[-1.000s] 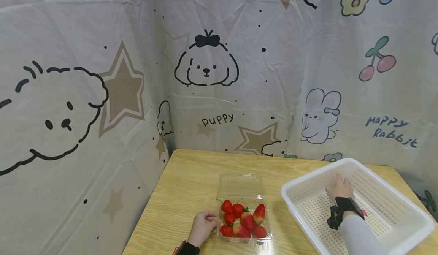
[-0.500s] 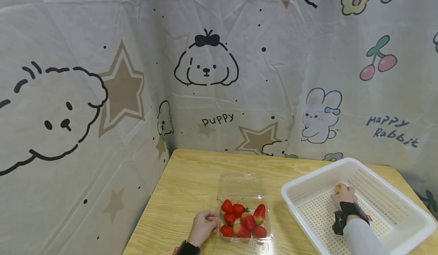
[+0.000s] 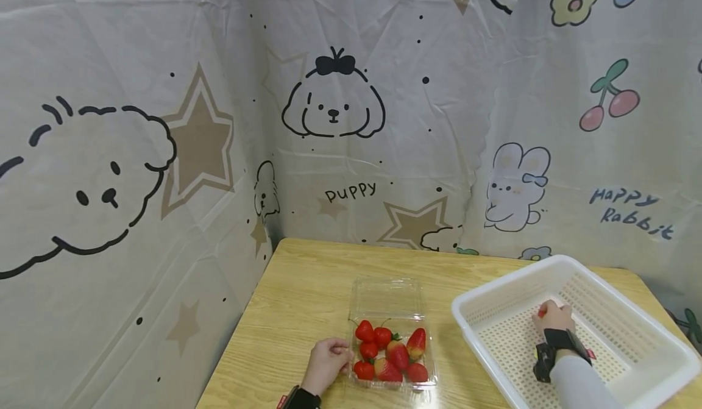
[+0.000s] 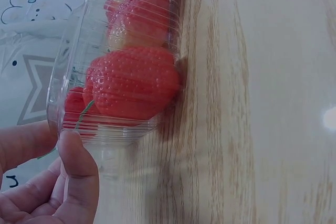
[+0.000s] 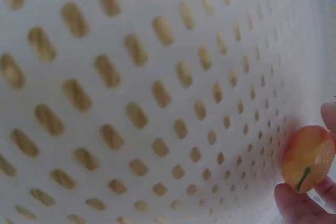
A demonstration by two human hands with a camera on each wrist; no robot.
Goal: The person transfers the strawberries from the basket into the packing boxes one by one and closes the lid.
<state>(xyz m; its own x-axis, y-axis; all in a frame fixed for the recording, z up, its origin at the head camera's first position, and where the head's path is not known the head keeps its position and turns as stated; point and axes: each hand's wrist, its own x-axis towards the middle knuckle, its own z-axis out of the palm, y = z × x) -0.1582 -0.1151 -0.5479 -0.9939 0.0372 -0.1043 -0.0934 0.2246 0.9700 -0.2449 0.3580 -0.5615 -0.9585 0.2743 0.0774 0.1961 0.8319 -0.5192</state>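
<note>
In the head view, a clear plastic clamshell box point(image 3: 429, 360) stands with its lid folded back and several red and partly yellow strawberries point(image 3: 397, 355) inside. My left hand point(image 3: 327, 363) pinches the box's left edge between thumb and finger, as the left wrist view shows up close at the rim point(image 4: 56, 106). Over at the right, my right hand point(image 3: 554, 317) reaches down inside a white perforated plastic basket point(image 3: 466, 317). Its fingers hold a single orange-red strawberry point(image 5: 308, 158) with a short green stem, near the basket's floor. Most of that hand lies outside the right wrist view.
Both containers stand on a light wooden table point(image 3: 307, 293), the box left of the basket with a strip of wood between them. A printed cloth curtain point(image 3: 351, 92) hangs behind the table and along its left side.
My right hand has shifted slightly right and toward me within the basket, and the fruit in its fingers has come into sight. The left hand and the box look unmoved.
</note>
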